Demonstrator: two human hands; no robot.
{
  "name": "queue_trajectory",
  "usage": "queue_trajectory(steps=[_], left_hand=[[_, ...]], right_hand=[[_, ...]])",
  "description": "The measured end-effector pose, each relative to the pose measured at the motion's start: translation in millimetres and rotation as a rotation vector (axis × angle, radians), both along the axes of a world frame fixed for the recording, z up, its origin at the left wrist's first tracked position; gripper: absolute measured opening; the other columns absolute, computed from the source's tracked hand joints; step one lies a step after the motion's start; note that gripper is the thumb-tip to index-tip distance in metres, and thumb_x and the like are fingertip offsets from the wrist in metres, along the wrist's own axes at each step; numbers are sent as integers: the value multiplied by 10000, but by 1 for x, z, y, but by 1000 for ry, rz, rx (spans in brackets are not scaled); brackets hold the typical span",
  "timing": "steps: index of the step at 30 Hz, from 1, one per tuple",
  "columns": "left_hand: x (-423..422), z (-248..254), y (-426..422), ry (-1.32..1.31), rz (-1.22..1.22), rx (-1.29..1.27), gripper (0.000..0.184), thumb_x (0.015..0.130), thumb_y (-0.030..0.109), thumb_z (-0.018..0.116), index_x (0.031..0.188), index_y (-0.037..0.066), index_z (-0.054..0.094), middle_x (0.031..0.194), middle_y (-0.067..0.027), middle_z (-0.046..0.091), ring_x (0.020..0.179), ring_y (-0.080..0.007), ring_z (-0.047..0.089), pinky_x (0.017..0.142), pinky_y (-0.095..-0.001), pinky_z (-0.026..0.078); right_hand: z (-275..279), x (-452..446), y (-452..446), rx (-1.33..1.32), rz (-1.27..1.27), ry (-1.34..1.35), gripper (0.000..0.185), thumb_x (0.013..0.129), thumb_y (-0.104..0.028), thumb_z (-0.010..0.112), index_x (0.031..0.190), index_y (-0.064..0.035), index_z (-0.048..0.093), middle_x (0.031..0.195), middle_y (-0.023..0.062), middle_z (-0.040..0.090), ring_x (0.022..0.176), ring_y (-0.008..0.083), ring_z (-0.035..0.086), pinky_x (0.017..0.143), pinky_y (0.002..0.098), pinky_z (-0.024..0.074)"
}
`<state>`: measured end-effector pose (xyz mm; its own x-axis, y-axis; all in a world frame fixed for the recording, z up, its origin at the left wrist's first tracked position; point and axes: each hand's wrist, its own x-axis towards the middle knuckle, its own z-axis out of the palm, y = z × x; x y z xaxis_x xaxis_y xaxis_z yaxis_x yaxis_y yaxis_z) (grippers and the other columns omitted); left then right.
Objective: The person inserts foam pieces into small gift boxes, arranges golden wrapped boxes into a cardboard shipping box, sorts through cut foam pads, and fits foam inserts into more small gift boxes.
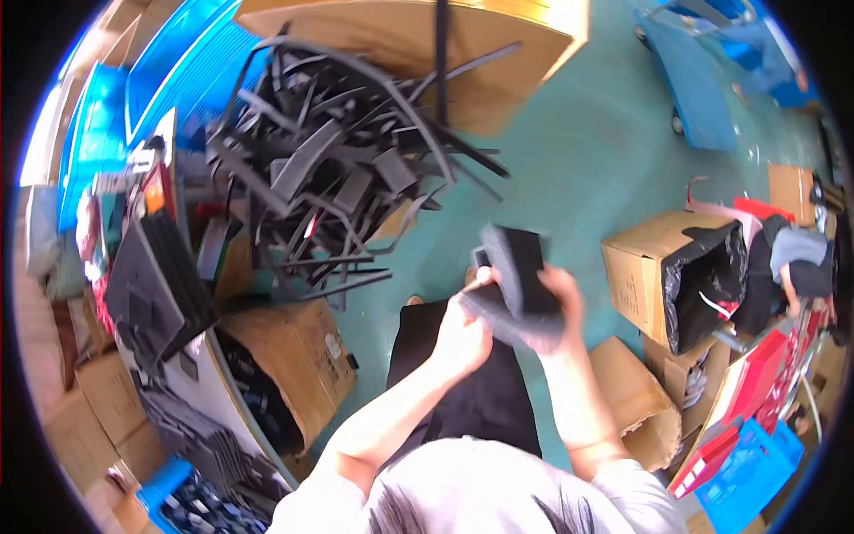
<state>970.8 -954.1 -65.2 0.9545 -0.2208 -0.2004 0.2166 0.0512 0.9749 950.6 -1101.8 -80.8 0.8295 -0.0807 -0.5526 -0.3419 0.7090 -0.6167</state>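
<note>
In front of my body I hold a dark grey foam-like piece (522, 271) with flat faces; it looks bent or doubled and is partly smeared by motion. My left hand (464, 336) is closed on its lower left end, with the thumb side up. On the opposite side my right hand (562, 307) grips its edge, fingers partly hidden behind it. Ahead and to the left, a large tangled heap of dark foam strips (342, 151) rises above the floor.
An open carton (307, 356) stands left, beside a table with stacked black panels (156, 285). On the right are a carton lined with black plastic (640, 280) and another open carton (627, 392). A blue cart (689, 89) and a person (801, 267) are farther off.
</note>
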Motion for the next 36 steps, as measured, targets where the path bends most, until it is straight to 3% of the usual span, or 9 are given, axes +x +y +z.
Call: queue_trajectory(steps=[2,6,9,12,16,21,24,29,36], left_hand=[[-10,24,49,413,-38,64,186,953,87,552,1085,-31,607,938,2,576,848,-60,486,790,-203,403],[-24,45,194,519,-29,-392,87,878,106,658,814,52,636,688,45,544,592,-61,497,519,-239,384],[-28,-20,265,558,258,-851,307,821,62,640,1127,53,615,650,0,563,508,-138,542,443,-294,419],[-22,-7,266,449,252,242,566,860,-44,471,1417,35,411,862,-106,647,655,-200,663,624,-382,597],[-43,21,277,314,277,-107,535,907,-28,386,1432,69,412,1212,-120,616,1010,-253,649,868,-413,559],[-58,72,260,387,365,-800,759,885,705,418,1395,145,469,1386,-51,511,1267,-256,474,1068,-508,340],[-64,77,266,252,250,-813,878,782,781,486,1394,151,468,1358,-45,533,1249,-245,488,1071,-497,344],[-64,49,283,33,358,-863,691,756,320,825,1269,-7,499,1103,-67,637,1017,-182,636,900,-360,516],[-51,92,277,259,764,-411,210,921,125,630,1094,5,629,1031,-78,667,912,-160,648,843,-360,539]], right_hand=[[-31,34,13,929,-67,-208,461,912,-322,578,1218,22,551,1221,170,558,1147,319,511,883,386,498],[-46,42,33,600,-253,-44,314,893,-226,568,1078,26,597,1115,178,626,976,280,612,840,405,512],[-33,46,75,617,-81,86,209,883,-180,549,964,9,585,1043,173,649,914,297,629,861,440,508],[18,51,130,436,-16,-7,288,894,-152,491,1123,0,576,1166,162,631,1077,308,614,924,472,499],[68,43,191,164,155,-263,431,839,-82,464,1255,15,518,1202,146,618,1146,293,595,1007,438,466],[98,14,252,-190,512,-601,385,823,-11,534,1208,1,523,1194,67,581,1116,151,528,991,300,392],[99,9,269,5,410,-525,397,840,-21,518,1237,-6,517,1203,60,578,1126,150,523,1009,306,379],[120,24,278,-83,408,-295,415,877,-49,505,1288,1,494,1245,63,571,1144,151,522,1022,281,368],[104,118,253,-115,231,-332,208,932,-100,511,1115,-5,535,1089,147,636,950,276,656,887,406,550]])
